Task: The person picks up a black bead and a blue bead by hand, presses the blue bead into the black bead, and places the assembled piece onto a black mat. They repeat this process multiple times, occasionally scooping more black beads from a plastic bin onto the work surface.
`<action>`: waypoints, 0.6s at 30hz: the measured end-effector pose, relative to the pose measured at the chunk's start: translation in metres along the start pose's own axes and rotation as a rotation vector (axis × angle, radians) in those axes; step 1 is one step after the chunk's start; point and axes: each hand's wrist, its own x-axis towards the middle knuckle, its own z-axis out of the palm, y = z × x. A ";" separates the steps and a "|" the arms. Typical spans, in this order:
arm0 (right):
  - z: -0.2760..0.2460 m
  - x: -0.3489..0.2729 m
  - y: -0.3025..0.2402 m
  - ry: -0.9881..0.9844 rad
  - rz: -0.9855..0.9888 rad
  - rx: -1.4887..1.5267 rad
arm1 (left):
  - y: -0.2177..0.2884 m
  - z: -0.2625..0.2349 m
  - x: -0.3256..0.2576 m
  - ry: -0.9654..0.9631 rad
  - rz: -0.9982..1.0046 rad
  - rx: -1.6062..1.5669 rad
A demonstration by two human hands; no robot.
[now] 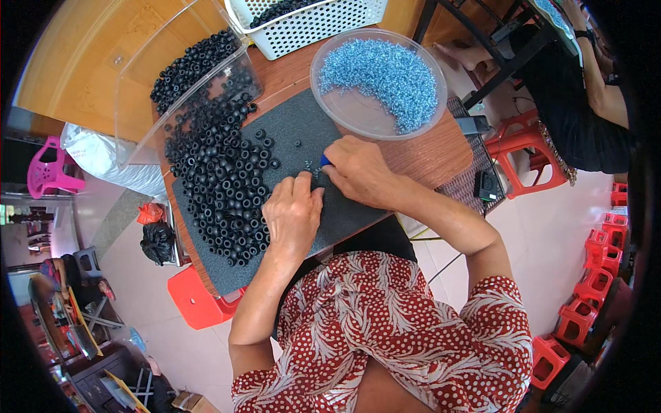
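My right hand [359, 168] is closed, its fingertips pinching a dark-blue piece [325, 160] that is mostly hidden by them. Beside it, my left hand [295, 212] rests on the dark grey mat [289, 113] with curled fingers; whatever it holds cannot be made out. Just beyond the fingertips lie a few tiny blue parts [312, 167]. Left of my left hand spreads a heap of small black rings [227, 186], with one loose black piece [298, 143] nearer the middle. A round clear tray [344, 117] of small light-blue parts [385, 76] stands beyond my right hand.
A clear plastic box [141, 103] lies tipped at the far left, black rings spilling out. Behind stands a white perforated basket [323, 31]. The brown tabletop [427, 155] shows at right. Red stools [527, 148] stand on the floor, and another person [571, 103] sits at far right.
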 end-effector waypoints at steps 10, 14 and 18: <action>-0.001 0.002 -0.003 -0.065 -0.006 0.012 | -0.003 0.017 0.018 -0.054 -0.034 0.077; 0.006 0.003 0.000 -0.069 0.001 0.021 | -0.003 0.020 0.018 -0.024 -0.054 0.101; 0.007 0.002 0.002 -0.072 0.003 0.051 | -0.007 0.017 0.014 0.040 -0.137 0.035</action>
